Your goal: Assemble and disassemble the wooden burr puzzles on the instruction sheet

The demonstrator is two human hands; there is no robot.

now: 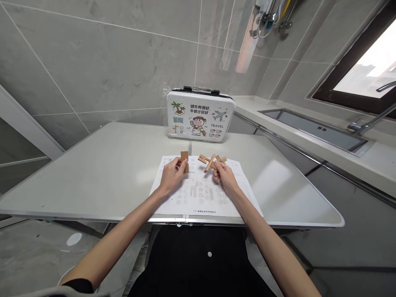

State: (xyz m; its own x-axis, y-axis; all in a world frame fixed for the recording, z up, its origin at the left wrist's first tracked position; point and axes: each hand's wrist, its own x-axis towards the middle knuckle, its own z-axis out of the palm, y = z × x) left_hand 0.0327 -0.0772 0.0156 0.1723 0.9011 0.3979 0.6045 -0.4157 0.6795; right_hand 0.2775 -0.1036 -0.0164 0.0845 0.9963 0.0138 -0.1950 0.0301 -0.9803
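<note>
Upright between the thumb and fingers of my left hand is a flat brown wooden piece; the fingers hide its middle. My right hand is closed, thumb and forefinger pinching a notched wooden puzzle piece. That piece belongs to a crossed cluster of notched wooden puzzle pieces, with one stick slanting over the others. I cannot tell whether the cluster is interlocked or rests on the paper. Under both hands lies a printed sheet with rows of small diagrams.
The white folding table has a seam down its middle. At its back stands a white cartoon-printed case with a black handle. A counter with a sink and faucet runs along the right. A tiled wall rises behind.
</note>
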